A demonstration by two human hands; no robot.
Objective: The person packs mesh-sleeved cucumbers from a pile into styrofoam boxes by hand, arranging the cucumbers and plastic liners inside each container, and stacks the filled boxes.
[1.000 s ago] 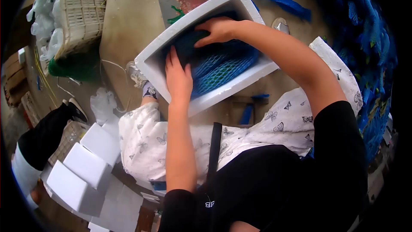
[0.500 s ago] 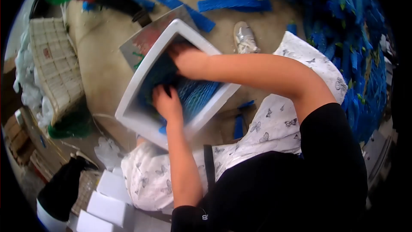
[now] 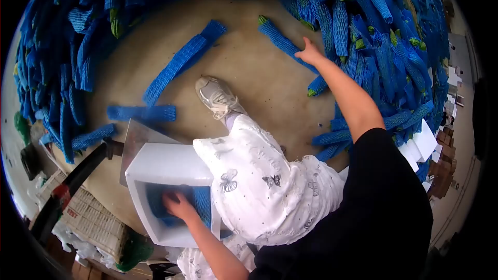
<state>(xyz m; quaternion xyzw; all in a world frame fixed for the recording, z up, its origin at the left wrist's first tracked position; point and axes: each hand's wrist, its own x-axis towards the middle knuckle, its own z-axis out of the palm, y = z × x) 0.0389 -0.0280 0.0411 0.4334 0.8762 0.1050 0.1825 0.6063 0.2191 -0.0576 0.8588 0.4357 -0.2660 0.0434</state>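
My right hand (image 3: 309, 54) reaches out to the far right, fingers apart and empty, beside a green-tipped stick-like item in a blue foam net sleeve (image 3: 282, 41). Whether the fingertips touch it is unclear. My left hand (image 3: 178, 205) is inside a white foam box (image 3: 171, 158), over more blue netting (image 3: 202, 202). Its fingers look spread, though their tips are partly in shadow. The box lies tilted beside my left leg, its opening towards me.
Heaps of blue-sleeved items rise at the right (image 3: 384, 62) and left (image 3: 67, 72). Loose blue sleeves (image 3: 184, 62) lie on the floor around my shoe (image 3: 215, 93). A metal plate with a dark bar (image 3: 78, 173) stands behind the box, near a wicker basket (image 3: 93, 215).
My right hand has left the box and stretched out to the right-hand heap. My left hand stays in the box. The view has swung to the right.
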